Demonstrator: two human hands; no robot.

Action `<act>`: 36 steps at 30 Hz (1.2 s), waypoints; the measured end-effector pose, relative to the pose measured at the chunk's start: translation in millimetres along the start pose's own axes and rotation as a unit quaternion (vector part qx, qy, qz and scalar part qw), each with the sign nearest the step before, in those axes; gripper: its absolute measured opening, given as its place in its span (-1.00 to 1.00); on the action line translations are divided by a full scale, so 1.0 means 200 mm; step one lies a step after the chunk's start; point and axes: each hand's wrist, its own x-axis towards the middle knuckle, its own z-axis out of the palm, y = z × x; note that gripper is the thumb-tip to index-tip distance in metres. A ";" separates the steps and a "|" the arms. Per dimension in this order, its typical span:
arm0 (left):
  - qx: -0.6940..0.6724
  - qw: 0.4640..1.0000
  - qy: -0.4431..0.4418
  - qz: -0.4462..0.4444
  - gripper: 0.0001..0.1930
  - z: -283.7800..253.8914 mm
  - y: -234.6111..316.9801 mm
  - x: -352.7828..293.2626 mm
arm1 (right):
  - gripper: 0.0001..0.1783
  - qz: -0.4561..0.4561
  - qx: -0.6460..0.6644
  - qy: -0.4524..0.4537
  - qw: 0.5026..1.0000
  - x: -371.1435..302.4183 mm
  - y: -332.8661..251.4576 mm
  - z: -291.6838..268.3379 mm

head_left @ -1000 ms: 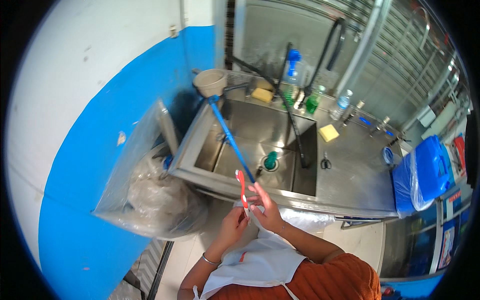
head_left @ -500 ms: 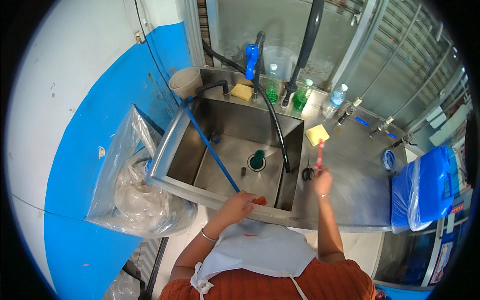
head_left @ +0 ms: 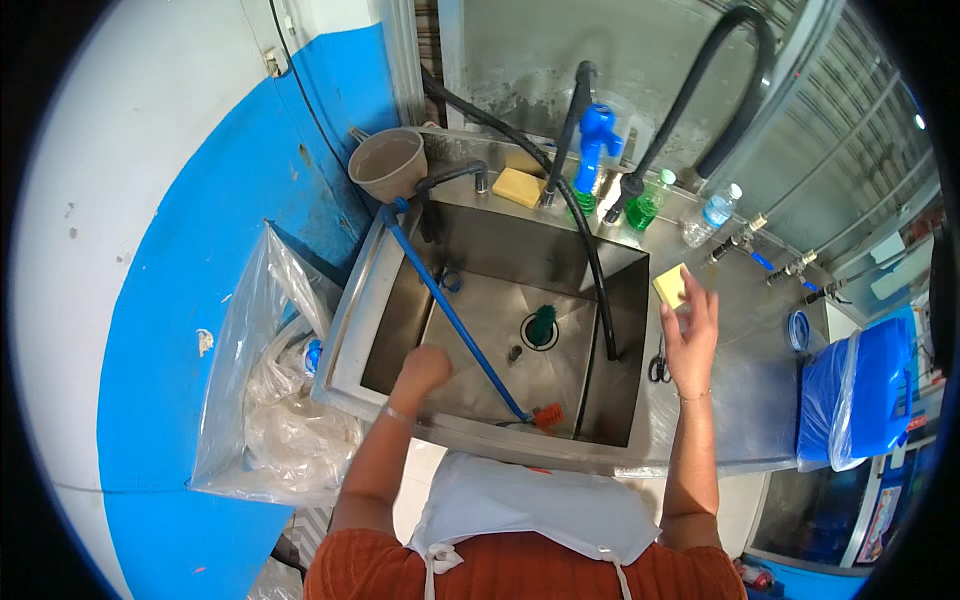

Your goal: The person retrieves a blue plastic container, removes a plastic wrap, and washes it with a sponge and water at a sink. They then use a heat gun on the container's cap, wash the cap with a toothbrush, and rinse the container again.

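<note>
My left hand (head_left: 426, 370) is over the left front of the sink (head_left: 480, 385), its fingers curled closed; what they hold, if anything, is hidden. My right hand (head_left: 692, 340) is open above the counter right of the sink, fingers apart and curved around the near side of a yellow sponge (head_left: 669, 286). Below that sponge, partly beside my wrist, lie black-handled scissors (head_left: 659, 369). A long blue-handled brush (head_left: 447, 305) leans across the sink, its orange head (head_left: 547, 415) at the front right. Dark green scrubbing material (head_left: 542, 325) sits on the drain.
At the back stand a beige dipper (head_left: 388, 165), another yellow sponge (head_left: 518, 187), a green-liquid bottle (head_left: 650, 200) and a clear bottle (head_left: 711, 217). A black hose (head_left: 592, 250) hangs into the sink. A blue container (head_left: 865, 390) stands right; a plastic bag (head_left: 290, 410) hangs left.
My left hand has left the brush's orange head and moved left over the sink. My right hand has opened near the sponge; the red thing it held is out of sight. The view has shifted.
</note>
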 end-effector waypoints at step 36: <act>-0.021 0.990 -0.140 0.023 -0.77 0.29 -0.17 0.61 | -0.32 -0.247 0.223 0.215 0.918 0.70 -0.42 0.55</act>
